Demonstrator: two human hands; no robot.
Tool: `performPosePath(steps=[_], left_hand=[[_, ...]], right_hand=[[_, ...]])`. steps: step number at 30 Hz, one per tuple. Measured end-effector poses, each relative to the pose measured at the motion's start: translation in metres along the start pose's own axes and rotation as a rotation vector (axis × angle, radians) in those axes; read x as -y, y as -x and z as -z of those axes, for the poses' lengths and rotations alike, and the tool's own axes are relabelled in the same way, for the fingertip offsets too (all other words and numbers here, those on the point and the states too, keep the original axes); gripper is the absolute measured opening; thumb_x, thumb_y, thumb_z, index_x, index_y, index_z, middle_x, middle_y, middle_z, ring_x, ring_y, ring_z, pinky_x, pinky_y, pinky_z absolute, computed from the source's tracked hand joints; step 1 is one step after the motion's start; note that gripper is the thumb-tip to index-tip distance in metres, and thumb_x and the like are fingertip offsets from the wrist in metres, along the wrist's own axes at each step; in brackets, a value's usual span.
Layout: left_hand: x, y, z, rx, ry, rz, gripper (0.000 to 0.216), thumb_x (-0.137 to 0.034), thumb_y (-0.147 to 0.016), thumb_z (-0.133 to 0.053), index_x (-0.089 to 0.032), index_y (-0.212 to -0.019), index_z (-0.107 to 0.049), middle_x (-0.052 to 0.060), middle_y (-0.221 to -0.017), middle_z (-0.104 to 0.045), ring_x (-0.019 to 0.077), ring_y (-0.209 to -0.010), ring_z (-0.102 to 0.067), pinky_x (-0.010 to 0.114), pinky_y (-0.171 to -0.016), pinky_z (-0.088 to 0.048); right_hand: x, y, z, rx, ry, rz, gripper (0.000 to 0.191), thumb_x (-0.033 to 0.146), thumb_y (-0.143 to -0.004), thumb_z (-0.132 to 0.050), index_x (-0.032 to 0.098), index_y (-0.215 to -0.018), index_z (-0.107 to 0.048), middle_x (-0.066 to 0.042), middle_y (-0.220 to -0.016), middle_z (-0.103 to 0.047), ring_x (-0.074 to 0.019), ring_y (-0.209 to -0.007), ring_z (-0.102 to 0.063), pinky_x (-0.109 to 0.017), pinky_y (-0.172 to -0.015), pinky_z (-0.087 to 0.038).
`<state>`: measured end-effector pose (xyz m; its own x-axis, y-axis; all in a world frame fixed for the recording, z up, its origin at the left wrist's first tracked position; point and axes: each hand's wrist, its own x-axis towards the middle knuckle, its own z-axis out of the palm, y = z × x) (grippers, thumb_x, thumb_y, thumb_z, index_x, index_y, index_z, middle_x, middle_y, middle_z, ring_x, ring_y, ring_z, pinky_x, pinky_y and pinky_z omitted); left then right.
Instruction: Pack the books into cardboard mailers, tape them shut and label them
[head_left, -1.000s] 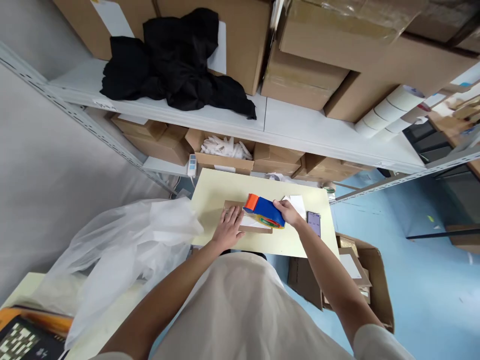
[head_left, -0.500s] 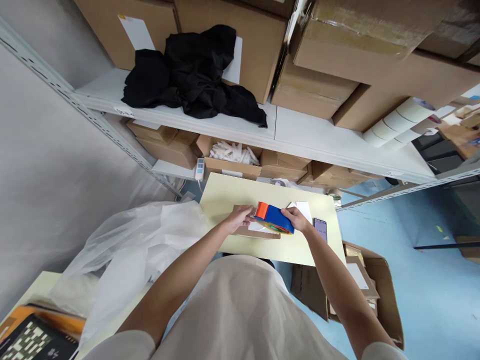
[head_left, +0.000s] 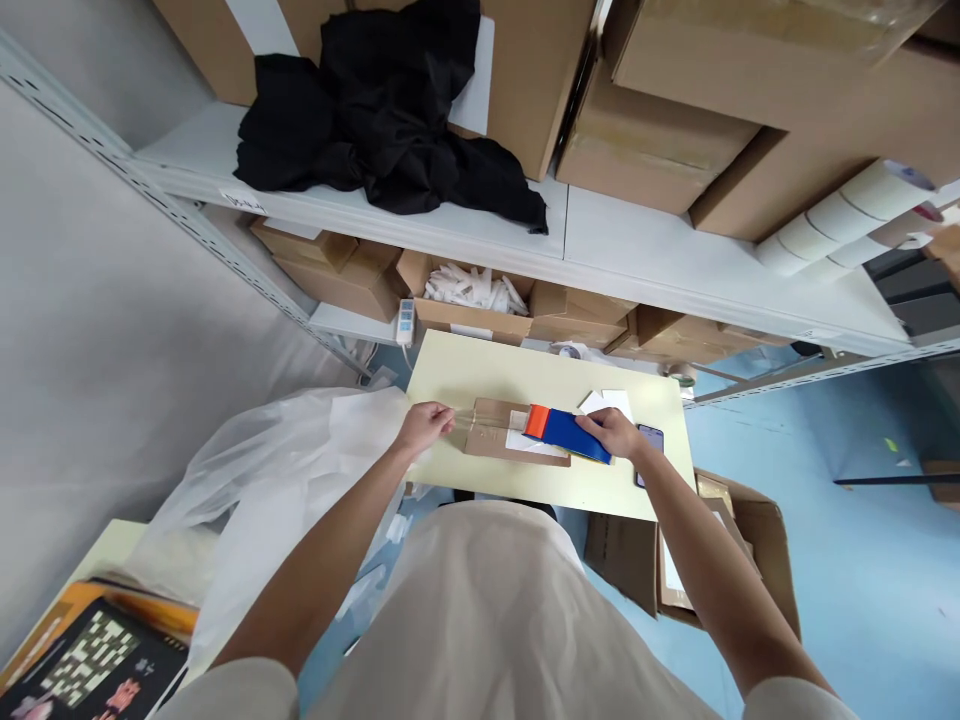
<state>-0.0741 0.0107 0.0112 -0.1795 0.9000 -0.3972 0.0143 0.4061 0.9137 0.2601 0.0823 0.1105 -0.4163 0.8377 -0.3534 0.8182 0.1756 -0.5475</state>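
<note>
Grey metal shelving [head_left: 637, 250] stands at the far side of the room, with large cardboard boxes [head_left: 667, 150] and a crumpled black cloth [head_left: 397, 125] on its upper board, and a stack of white rolls [head_left: 847, 215] toward the right end. Below that board, an open box of white pieces [head_left: 474, 290] sits just beyond the far edge of a pale yellow table [head_left: 525, 375]. On the table, in front of me, lies a flat brown carton [head_left: 486, 440] with a white label [head_left: 517, 440] on its right part. With my right hand [head_left: 613, 433] I grip the blue end of a tape dispenser [head_left: 576, 437]; its orange end points left, over the right part of the carton, though I cannot tell whether it touches the cardboard. My left hand [head_left: 424, 428] is closed in a pinch just past the carton's left end, on what looks like a clear strip [head_left: 465, 417] running right toward the dispenser. White papers [head_left: 616, 402] lie on the far side of my right hand, and a phone [head_left: 652, 437] lies to its right, partly hidden by my wrist. Sheer white plastic [head_left: 262, 490] is heaped to the left of the table, and an open cardboard box [head_left: 776, 560] stands on the blue floor [head_left: 862, 580] to the near right.
</note>
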Motion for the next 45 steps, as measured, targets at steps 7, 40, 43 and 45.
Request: performPosePath(steps=[7, 40, 43, 45], left_hand=[[0.028, -0.007, -0.002, -0.01, -0.053, 0.062, 0.025, -0.041, -0.067, -0.063, -0.016, -0.064, -0.062, 0.003, -0.062, -0.064, 0.0155, -0.062, -0.061, 0.029, -0.067, -0.05], [-0.013, -0.015, -0.052, 0.325, -1.211, -0.619, 0.122, -0.055, -0.041, -0.076, -0.013, -0.143, -0.023, 0.021, -0.137, -0.039, 0.039, -0.127, -0.034, 0.055, -0.112, -0.006], [-0.016, -0.016, -0.052, 0.331, -1.245, -0.623, 0.119, -0.057, -0.043, -0.075, -0.013, -0.142, -0.025, 0.02, -0.136, -0.041, 0.0381, -0.127, -0.035, 0.053, -0.112, -0.007], [-0.017, -0.017, -0.052, 0.339, -1.264, -0.625, 0.12, -0.058, -0.043, -0.074, -0.011, -0.142, -0.025, 0.021, -0.136, -0.041, 0.0378, -0.127, -0.035, 0.053, -0.113, -0.007]], right_hand=[[0.008, -0.004, -0.004, -0.004, 0.057, 0.001, 0.057, 0.065, -0.081, -0.038, 0.02, -0.045, -0.041, 0.0, -0.048, -0.047, -0.0124, -0.05, -0.041, -0.027, -0.052, -0.033], [-0.038, 0.014, 0.022, 0.091, 0.028, -0.049, 0.059, 0.067, -0.08, -0.042, 0.019, -0.046, -0.046, -0.003, -0.048, -0.049, -0.0131, -0.049, -0.045, -0.028, -0.051, -0.03], [-0.09, 0.02, 0.03, 0.131, 0.008, -0.076, 0.056, 0.067, -0.077, -0.045, 0.019, -0.048, -0.05, -0.001, -0.048, -0.05, -0.0127, -0.048, -0.045, -0.028, -0.05, -0.031], [-0.116, 0.017, 0.025, 0.141, -0.03, -0.084, 0.055, 0.066, -0.076, -0.046, 0.019, -0.048, -0.051, -0.001, -0.048, -0.05, -0.0126, -0.048, -0.045, -0.027, -0.05, -0.032]])
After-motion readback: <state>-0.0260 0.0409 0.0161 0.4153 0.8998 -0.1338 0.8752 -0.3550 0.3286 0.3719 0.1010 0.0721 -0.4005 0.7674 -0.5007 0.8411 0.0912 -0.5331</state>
